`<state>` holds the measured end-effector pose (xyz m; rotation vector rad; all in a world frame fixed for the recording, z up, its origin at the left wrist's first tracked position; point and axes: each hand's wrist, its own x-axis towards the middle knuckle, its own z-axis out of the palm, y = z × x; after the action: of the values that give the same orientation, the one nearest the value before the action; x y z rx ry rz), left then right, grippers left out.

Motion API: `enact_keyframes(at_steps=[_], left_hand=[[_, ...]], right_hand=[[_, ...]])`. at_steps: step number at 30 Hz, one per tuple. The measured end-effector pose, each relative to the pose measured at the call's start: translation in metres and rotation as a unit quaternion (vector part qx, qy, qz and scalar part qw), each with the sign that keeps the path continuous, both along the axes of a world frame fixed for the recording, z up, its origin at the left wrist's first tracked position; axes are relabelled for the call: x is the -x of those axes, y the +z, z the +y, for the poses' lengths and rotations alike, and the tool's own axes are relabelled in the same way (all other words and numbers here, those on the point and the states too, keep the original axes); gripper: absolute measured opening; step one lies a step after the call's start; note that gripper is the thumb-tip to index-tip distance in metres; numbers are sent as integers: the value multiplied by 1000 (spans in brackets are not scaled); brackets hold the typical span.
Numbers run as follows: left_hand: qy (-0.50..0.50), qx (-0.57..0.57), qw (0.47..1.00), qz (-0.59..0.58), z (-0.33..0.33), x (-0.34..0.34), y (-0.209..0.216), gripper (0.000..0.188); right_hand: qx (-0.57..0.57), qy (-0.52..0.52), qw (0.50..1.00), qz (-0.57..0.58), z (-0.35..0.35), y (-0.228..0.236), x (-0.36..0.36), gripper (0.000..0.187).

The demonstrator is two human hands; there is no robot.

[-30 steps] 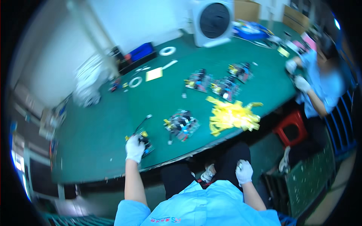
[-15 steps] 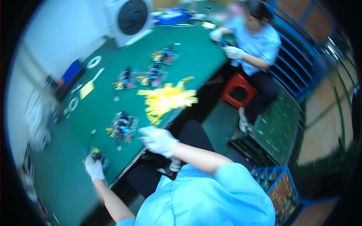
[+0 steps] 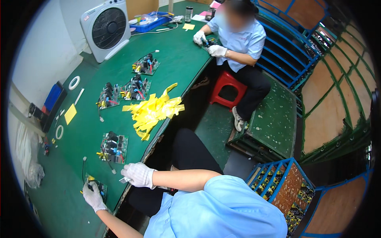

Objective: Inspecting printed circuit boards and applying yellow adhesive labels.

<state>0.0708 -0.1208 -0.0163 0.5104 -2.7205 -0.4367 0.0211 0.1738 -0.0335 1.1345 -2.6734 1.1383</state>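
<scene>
My left hand (image 3: 93,196), in a white glove, grips a green circuit board (image 3: 104,191) at the lower left of the table. A dark lead with a small white plug (image 3: 84,158) rises from that board. My right hand (image 3: 139,175), gloved too, is closed at the table edge. A small pale tip (image 3: 122,179) pokes out from its fingers; what it belongs to is hidden. Just beyond lies another circuit board (image 3: 114,147) with black, blue and yellow parts, its plug (image 3: 114,171) near my right fingertips.
Yellow tape strips (image 3: 152,113) lie heaped by the table's edge. Several more circuit boards (image 3: 135,89) sit beyond. A fan (image 3: 106,29) and blue tray (image 3: 152,24) stand at the back. Across the corner, a co-worker on a red stool (image 3: 228,90) handles a board. A blue rack (image 3: 283,178) stands right.
The view has shifted and sharpened, so the table's things sit further left. My right hand has come closer to the left hand. The left hand stays on its board.
</scene>
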Motion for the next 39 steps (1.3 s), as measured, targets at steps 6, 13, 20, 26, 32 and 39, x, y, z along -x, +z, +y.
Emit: enact_keyframes(at_steps=[6, 13, 20, 26, 32, 39], left_hand=[[28, 21, 998, 44, -4, 2, -14, 44], [39, 4, 995, 88, 2, 6, -19, 22], [56, 105, 976, 185, 23, 9, -10, 14], [109, 107, 980, 123, 26, 8, 0, 17], [121, 137, 976, 120, 24, 8, -4, 19], [117, 123, 980, 107, 19, 8, -11, 20]], right_hand=[[-18, 9, 999, 35, -5, -6, 0, 19], [26, 5, 998, 54, -5, -14, -1, 19], [9, 18, 999, 49, -1, 4, 2, 23], [101, -3, 993, 60, -12, 46, 39, 28], [-117, -56, 985, 117, -39, 68, 90, 20], [-230, -13, 973, -8, -52, 59, 108, 18]])
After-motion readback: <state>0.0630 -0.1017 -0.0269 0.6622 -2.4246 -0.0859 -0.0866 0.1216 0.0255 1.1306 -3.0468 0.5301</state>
